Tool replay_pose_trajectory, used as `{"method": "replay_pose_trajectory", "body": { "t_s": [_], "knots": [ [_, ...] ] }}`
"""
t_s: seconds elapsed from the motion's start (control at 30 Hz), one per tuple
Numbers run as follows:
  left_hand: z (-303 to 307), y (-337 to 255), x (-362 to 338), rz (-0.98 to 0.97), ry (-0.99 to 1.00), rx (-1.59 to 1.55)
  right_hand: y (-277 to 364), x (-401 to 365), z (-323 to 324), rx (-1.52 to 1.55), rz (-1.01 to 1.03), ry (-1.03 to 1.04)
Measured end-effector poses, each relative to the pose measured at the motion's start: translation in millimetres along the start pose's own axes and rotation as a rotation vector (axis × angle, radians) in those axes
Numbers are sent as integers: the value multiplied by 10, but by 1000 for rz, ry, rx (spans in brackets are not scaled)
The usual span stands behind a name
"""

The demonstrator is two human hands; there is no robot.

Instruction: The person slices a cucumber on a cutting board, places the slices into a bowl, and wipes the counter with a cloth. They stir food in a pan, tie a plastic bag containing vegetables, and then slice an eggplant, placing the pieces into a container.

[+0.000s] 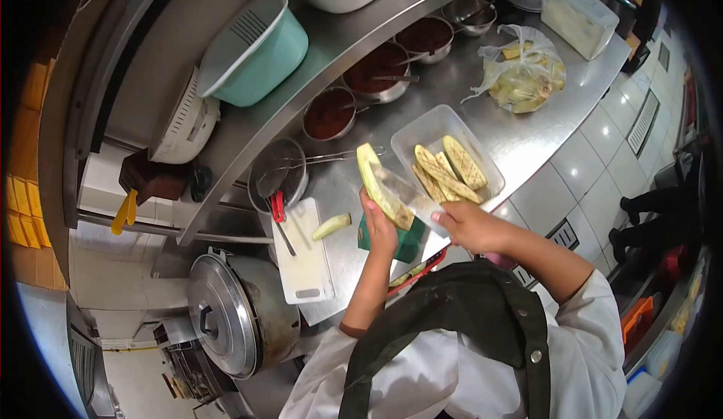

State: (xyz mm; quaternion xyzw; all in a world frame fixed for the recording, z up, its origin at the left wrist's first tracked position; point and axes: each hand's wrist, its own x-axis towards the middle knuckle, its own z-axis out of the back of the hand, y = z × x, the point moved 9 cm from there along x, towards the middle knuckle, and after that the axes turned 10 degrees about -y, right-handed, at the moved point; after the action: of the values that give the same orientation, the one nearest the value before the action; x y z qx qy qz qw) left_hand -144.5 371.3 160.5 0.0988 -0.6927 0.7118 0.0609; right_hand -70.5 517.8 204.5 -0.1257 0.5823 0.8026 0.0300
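My left hand is wrapped round the lower part of a long pale peeled vegetable, held tilted above the steel counter. My right hand grips the handle of a knife, whose broad blade lies against the vegetable's side. Just beyond, a clear plastic container holds several peeled pieces with scored surfaces. On a white cutting board to the left lies another pale piece. Something green is partly hidden beneath my hands.
Steel bowls of red sauce line the counter's back, under a shelf with a turquoise tub. A plastic bag sits at the right. A large lidded pot stands left. Another person's dark legs show far right.
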Motion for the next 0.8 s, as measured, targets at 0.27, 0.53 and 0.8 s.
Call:
{"method": "replay_pose_trajectory", "body": {
  "t_s": [0.27,0.53,0.8],
  "knots": [
    [232,192,106,6,-77,-93,-156,-229,-108,45,-343,184],
    [116,-103,149,-62,-52,-98,-107,-144,-215,-67,-91,138],
    [125,-102,187,-70,-73,-313,-156,-191,-228,-85,-82,91]
  ]
}}
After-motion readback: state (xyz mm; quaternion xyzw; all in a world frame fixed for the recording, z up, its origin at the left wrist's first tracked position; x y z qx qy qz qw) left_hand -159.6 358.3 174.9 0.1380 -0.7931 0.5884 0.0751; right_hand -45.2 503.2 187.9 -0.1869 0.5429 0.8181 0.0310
